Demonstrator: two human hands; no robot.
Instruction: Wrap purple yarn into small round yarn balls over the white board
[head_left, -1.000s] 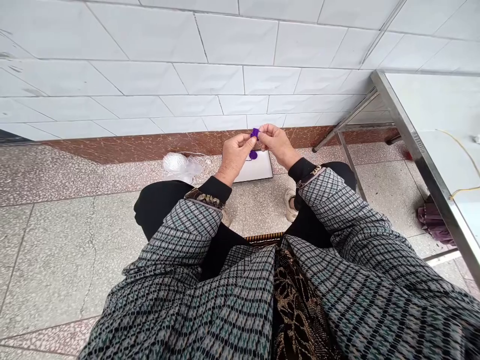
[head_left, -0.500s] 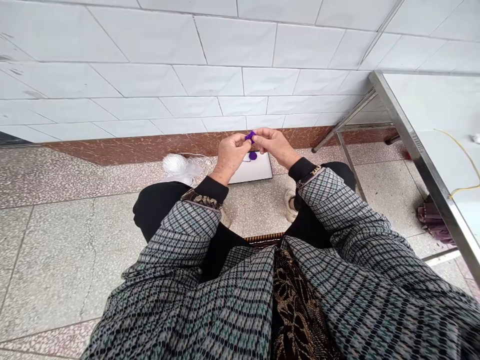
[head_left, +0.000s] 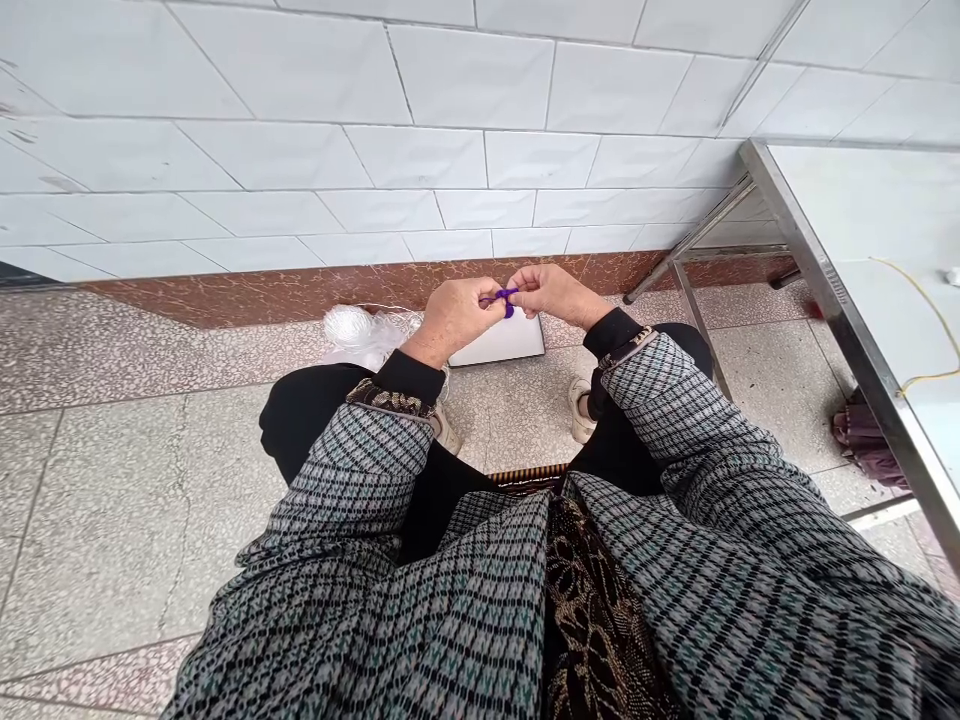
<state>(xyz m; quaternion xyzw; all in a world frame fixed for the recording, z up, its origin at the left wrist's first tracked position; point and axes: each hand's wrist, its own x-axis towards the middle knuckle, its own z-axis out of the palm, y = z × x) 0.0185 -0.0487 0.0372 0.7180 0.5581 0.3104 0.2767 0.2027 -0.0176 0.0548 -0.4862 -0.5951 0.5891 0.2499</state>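
Between my fingertips is a small piece of purple yarn work [head_left: 504, 294], drawn out into a narrow strip. My left hand [head_left: 459, 312] pinches its left end, thumb against forefinger. The right end is pinched by my right hand [head_left: 551, 294]. Just below and behind it shows a small purple yarn ball [head_left: 509, 311], partly covered by the yarn work. That ball lies over a white, dark-edged tray or box lid [head_left: 499, 345] on the floor. Fine detail of the piece is too small to make out.
Left of my left hand, a ball of white yarn [head_left: 349, 326] sits in clear plastic on the floor. A metal-framed table [head_left: 840, 275] with a yellow cord [head_left: 926, 310] stands to the right. Behind is a tiled wall [head_left: 420, 160]; dark red cloth [head_left: 870, 440] lies beneath the table.
Both hands have come down slightly, and my left hand has shifted left. The purple yarn work has gone from a bunched shape to a stretched strip, now overlapping the purple ball in view.
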